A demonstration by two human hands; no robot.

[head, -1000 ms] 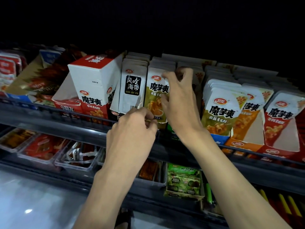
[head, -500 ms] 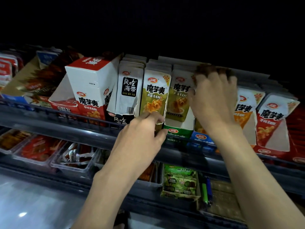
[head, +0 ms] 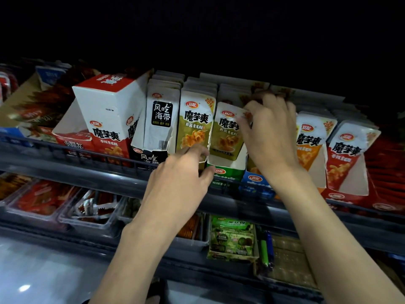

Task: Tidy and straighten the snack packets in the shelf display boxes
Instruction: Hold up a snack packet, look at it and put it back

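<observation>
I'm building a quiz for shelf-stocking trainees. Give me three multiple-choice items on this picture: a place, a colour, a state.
1. The black-labelled packet stands: A) on the lower shelf B) directly left of the olive-green packets C) at the far right end.
2. The lower part of the rightmost white-topped packet is: A) red B) blue C) black.
3. The right hand: A) hangs below the shelf B) lies flat on a tray C) curls its fingers over a packet row, thumb on the front packet.
Key: B, the two rows stand side by side; A, red below a white top; C, curled fingers above, thumb at the packet's corner.
</observation>
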